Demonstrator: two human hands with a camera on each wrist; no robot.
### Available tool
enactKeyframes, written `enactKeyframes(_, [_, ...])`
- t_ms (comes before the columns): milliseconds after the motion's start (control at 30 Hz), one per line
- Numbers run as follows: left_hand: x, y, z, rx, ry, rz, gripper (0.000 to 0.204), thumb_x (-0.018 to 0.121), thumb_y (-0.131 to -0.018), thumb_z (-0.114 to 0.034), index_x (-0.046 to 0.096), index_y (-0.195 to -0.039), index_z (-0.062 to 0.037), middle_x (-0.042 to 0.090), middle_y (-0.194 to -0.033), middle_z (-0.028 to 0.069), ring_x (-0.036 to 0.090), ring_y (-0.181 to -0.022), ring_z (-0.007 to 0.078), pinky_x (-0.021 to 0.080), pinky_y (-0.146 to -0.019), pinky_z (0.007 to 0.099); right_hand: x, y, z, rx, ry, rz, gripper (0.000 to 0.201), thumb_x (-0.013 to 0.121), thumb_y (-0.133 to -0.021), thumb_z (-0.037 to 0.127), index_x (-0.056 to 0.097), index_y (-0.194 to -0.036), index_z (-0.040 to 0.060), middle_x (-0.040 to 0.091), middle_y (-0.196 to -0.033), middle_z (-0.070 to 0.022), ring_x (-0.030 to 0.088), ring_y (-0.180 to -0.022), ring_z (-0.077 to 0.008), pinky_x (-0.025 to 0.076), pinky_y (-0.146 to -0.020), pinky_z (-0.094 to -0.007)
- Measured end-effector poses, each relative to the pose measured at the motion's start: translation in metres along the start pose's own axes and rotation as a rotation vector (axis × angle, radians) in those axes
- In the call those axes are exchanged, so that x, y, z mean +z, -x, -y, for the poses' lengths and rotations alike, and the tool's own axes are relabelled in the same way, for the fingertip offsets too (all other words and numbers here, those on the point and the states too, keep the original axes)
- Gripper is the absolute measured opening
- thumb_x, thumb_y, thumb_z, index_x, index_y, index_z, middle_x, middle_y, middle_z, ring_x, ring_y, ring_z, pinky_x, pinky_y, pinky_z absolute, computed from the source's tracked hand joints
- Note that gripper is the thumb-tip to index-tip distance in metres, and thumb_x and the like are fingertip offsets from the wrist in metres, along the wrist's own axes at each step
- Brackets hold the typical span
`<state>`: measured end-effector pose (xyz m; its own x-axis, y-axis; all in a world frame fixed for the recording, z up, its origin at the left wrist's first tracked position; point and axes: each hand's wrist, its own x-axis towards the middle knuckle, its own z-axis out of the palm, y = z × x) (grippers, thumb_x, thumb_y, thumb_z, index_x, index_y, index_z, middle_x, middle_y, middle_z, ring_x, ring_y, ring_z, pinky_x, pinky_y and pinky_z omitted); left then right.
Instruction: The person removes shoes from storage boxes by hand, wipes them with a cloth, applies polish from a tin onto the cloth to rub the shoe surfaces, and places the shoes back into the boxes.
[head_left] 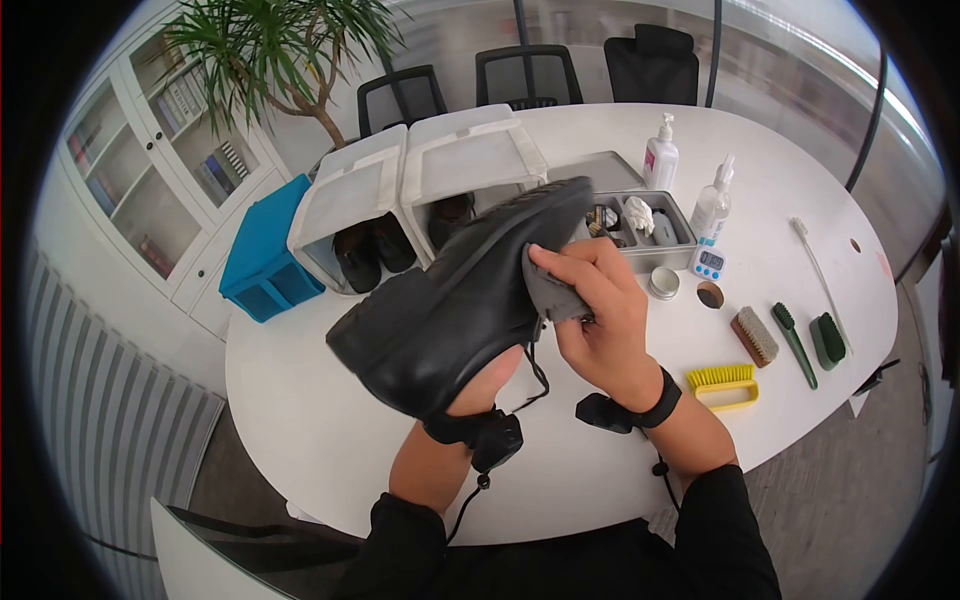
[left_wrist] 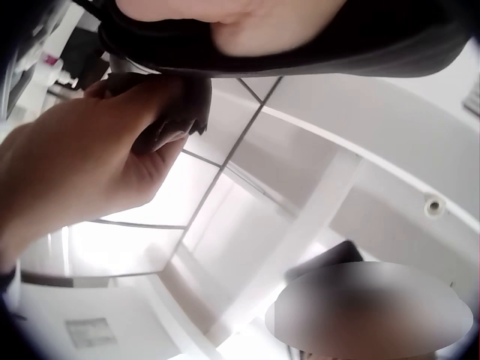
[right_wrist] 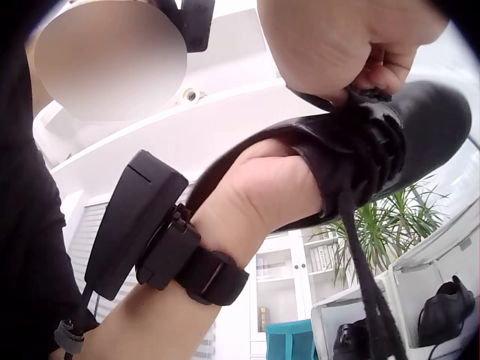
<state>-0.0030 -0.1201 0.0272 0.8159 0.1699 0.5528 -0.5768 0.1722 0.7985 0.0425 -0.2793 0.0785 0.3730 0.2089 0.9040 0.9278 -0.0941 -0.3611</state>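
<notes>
A black leather lace-up shoe is held up over the table, its sole side toward the upper left in the head view. My left hand is pushed into the shoe's opening and bears it from inside; its fingers are hidden there. With thumb and fingers, my right hand pinches a dark grey cloth and holds it against the shoe's side near the front. Black laces dangle from the shoe in the right wrist view.
Two white shoe boxes with dark shoes inside stand behind, next to a blue box. At right are a grey tray, a spray bottle, an open tin, a yellow brush and several other brushes.
</notes>
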Motion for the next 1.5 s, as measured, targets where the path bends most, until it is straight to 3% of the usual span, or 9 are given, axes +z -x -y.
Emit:
enactKeyframes(67, [-0.011, 0.005, 0.018, 0.116, -0.357, -0.002, 0.050, 0.066, -0.098, -0.009, 0.049, -0.144, -0.0005, 0.057, -0.141, 0.0149, 0.058, -0.126, 0.0227, 0.047, -0.107, 0.0322, 0.002, 0.003, -0.002, 0.013, -0.015, 0.024, 0.057, 0.062, -0.068, -0.015, 0.070, -0.122, 0.0035, 0.060, -0.099, -0.0120, 0.063, -0.082, -0.0275, 0.052, -0.066, -0.0325])
enactKeyframes(367, [-0.039, 0.035, 0.036, -0.051, -0.173, -0.021, 0.046, 0.065, -0.099, -0.011, 0.050, -0.141, -0.0010, 0.058, -0.137, 0.0128, 0.059, -0.123, 0.0214, 0.049, -0.104, 0.0317, -0.001, 0.003, 0.021, -0.028, -0.117, 0.101, 0.056, 0.060, -0.064, -0.011, 0.075, -0.116, 0.0044, 0.063, -0.092, -0.0085, 0.063, -0.077, -0.0225, 0.051, -0.069, -0.0285])
enactKeyframes(400, [-0.030, -0.015, 0.060, -0.068, -0.152, -0.024, 0.046, 0.065, -0.099, -0.012, 0.050, -0.141, -0.0010, 0.059, -0.137, 0.0125, 0.059, -0.123, 0.0212, 0.049, -0.104, 0.0317, -0.006, 0.002, 0.020, -0.062, -0.118, 0.136, 0.060, 0.061, -0.063, -0.012, 0.073, -0.120, 0.0038, 0.062, -0.096, -0.0098, 0.064, -0.079, -0.0251, 0.053, -0.069, -0.0309])
enactKeyframes(533, [-0.065, 0.083, 0.054, -0.131, -0.064, -0.039, 0.045, 0.064, -0.100, -0.013, 0.051, -0.140, -0.0013, 0.059, -0.135, 0.0116, 0.059, -0.122, 0.0207, 0.050, -0.103, 0.0315, -0.013, 0.001, 0.020, -0.078, -0.119, 0.169, 0.064, 0.061, -0.061, -0.013, 0.071, -0.122, 0.0030, 0.062, -0.099, -0.0110, 0.065, -0.080, -0.0269, 0.054, -0.068, -0.0328])
enactKeyframes(900, [-0.065, 0.026, 0.097, -0.273, 0.164, -0.105, 0.041, 0.063, -0.101, -0.015, 0.052, -0.138, -0.0019, 0.061, -0.131, 0.0092, 0.060, -0.118, 0.0192, 0.052, -0.100, 0.0310, -0.011, 0.000, 0.022, -0.072, -0.104, 0.141, 0.059, 0.060, -0.059, -0.010, 0.073, -0.115, 0.0017, 0.063, -0.092, -0.0109, 0.063, -0.078, -0.0250, 0.052, -0.065, -0.0309])
enactKeyframes(967, [-0.041, 0.020, 0.073, -0.338, 1.060, 0.120, 0.037, 0.059, -0.104, -0.019, 0.053, -0.136, -0.0021, 0.063, -0.127, 0.0096, 0.062, -0.116, 0.0184, 0.053, -0.099, 0.0300, -0.010, -0.001, 0.023, -0.074, -0.104, 0.145, 0.057, 0.060, -0.059, -0.010, 0.074, -0.114, 0.0014, 0.063, -0.091, -0.0108, 0.063, -0.077, -0.0245, 0.052, -0.065, -0.0306])
enactKeyframes(1067, [-0.031, 0.011, 0.067, -0.168, 0.982, 0.327, 0.037, 0.054, -0.106, -0.021, 0.052, -0.137, -0.0008, 0.062, -0.128, 0.0105, 0.063, -0.114, 0.0176, 0.054, -0.098, 0.0291, -0.009, -0.003, 0.027, -0.041, -0.110, 0.137, 0.054, 0.060, -0.061, -0.009, 0.075, -0.112, 0.0008, 0.062, -0.090, -0.0108, 0.062, -0.076, -0.0235, 0.050, -0.064, -0.0298])
enactKeyframes(1167, [-0.026, 0.009, 0.054, -0.317, 1.134, 0.295, 0.037, 0.054, -0.106, -0.021, 0.052, -0.136, 0.0001, 0.062, -0.127, 0.0113, 0.064, -0.113, 0.0171, 0.057, -0.097, 0.0281, -0.007, -0.003, 0.028, -0.054, -0.087, 0.117, 0.050, 0.060, -0.062, -0.009, 0.075, -0.110, 0.0002, 0.062, -0.088, -0.0108, 0.062, -0.075, -0.0227, 0.049, -0.064, -0.0291])
enactKeyframes(1500, [-0.027, 0.005, 0.073, -0.209, 0.807, 0.339, 0.031, 0.061, -0.101, -0.014, 0.056, -0.129, -0.0008, 0.064, -0.119, 0.0085, 0.066, -0.105, 0.0153, 0.058, -0.091, 0.0271, -0.005, -0.001, 0.029, -0.087, -0.051, 0.092, 0.049, 0.061, -0.063, -0.007, 0.075, -0.110, -0.0011, 0.063, -0.087, -0.0121, 0.060, -0.073, -0.0240, 0.048, -0.066, -0.0295])
